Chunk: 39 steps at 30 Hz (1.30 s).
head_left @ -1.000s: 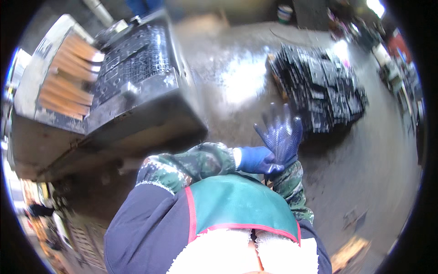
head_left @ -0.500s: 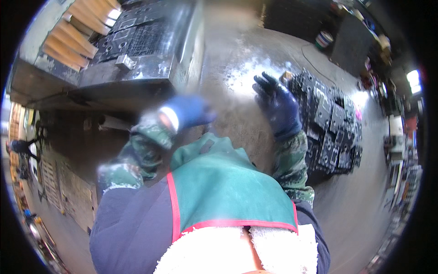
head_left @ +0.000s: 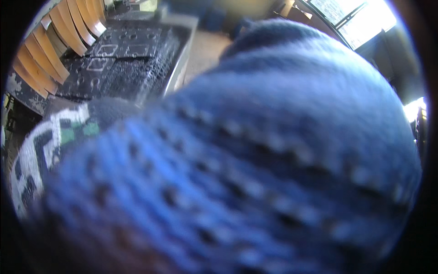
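Observation:
A blue knit work glove fills most of the view, very close and blurred. It appears to be my left hand (head_left: 255, 141), reaching in from the lower left toward the upper right. Its fingers cannot be made out, and whatever it may touch is hidden. Beside it on the left shows a piece of patterned fabric (head_left: 68, 132) in white, green and dark, perhaps a sleeve. My right hand does not show.
On the upper left stands a metal-edged machine bed (head_left: 181, 75) bearing dark, flat metal plates with cut-outs (head_left: 109, 50). Curved orange-brown strips (head_left: 50, 50) hang along its far left side. A bright window (head_left: 365, 23) is at the upper right.
The view has tilted up toward the machine bed and window. A blue-gloved hand has come up close and covers most of the scene; the apron and the stacked plates are out of sight.

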{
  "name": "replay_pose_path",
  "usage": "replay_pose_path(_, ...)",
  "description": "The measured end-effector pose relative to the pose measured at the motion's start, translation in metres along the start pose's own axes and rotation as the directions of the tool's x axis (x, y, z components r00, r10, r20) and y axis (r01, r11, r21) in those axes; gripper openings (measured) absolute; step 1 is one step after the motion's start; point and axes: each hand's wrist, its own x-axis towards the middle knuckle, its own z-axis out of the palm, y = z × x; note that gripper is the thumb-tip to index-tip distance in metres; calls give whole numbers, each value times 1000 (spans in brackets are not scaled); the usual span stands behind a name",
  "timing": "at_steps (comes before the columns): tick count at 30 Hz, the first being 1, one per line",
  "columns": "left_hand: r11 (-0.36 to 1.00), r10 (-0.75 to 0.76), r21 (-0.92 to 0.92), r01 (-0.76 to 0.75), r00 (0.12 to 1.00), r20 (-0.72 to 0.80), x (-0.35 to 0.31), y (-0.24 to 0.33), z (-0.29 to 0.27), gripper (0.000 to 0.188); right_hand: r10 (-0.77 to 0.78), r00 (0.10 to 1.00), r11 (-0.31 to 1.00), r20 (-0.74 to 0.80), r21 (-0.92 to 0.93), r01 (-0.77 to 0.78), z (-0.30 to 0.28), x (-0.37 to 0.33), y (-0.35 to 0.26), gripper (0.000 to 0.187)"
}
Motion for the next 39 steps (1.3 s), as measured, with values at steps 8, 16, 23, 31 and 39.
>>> replay_pose_path(8, 981, -192, -20, 193, 981, 29, 50, -63, -13, 26, 110, 994, 994, 21, 17, -110, -18, 113, 85, 43)
replay_pose_path(16, 862, -507, -29, 506, 862, -6, 109, -71, -12, 26, -7, 967, 999, 254, 43, -4, -22, 234, 156, 45)
replay_pose_path(23, 671, -741, -37, 741, 668, -64, 123, -75, -15, 27, -97, 888, 995, 450, 48, 84, -9, 311, 170, 46)
replay_pose_path(31, 390, -918, -53, 919, 385, -92, 43, -43, -11, 30, -111, 880, 994, 463, 63, 93, 47, 363, 151, 48)
replay_pose_path(39, 102, -991, -82, 991, 93, -100, 16, -32, -24, 34, -214, 831, 827, 514, 547, -125, 81, 465, 139, 50)
